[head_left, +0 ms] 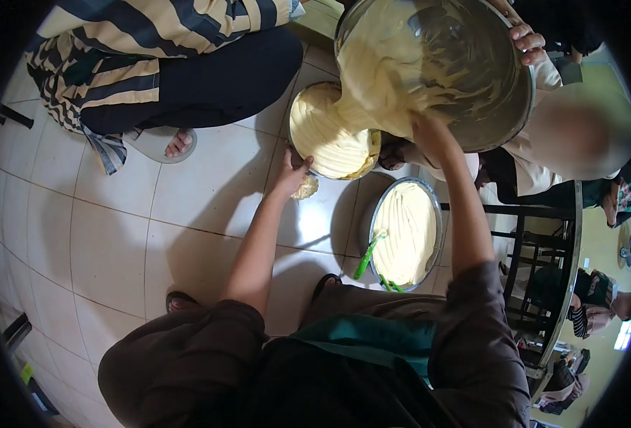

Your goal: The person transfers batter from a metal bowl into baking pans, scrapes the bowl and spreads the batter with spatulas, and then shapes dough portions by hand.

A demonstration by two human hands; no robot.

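Observation:
A large metal mixing bowl (505, 107), coated with pale yellow batter (380, 78), is tipped at the top of the view. Batter runs over its lip into a smaller round bowl (311, 170) on the floor, which is nearly full. My left hand (292, 175) grips the near rim of that smaller bowl, thumb on the edge. My right hand (430, 130) reaches into the tipped bowl against the batter; its fingers are hidden. Another person's hand (528, 44) holds the far rim of the large bowl.
A second batter-filled basin (439, 239) stands on the tiled floor (208, 192), with a green-handled spatula (367, 258) in it. A dab of batter (306, 187) lies by my left hand. A person in striped clothing (180, 28) is at upper left; a black metal frame (522, 242) stands right.

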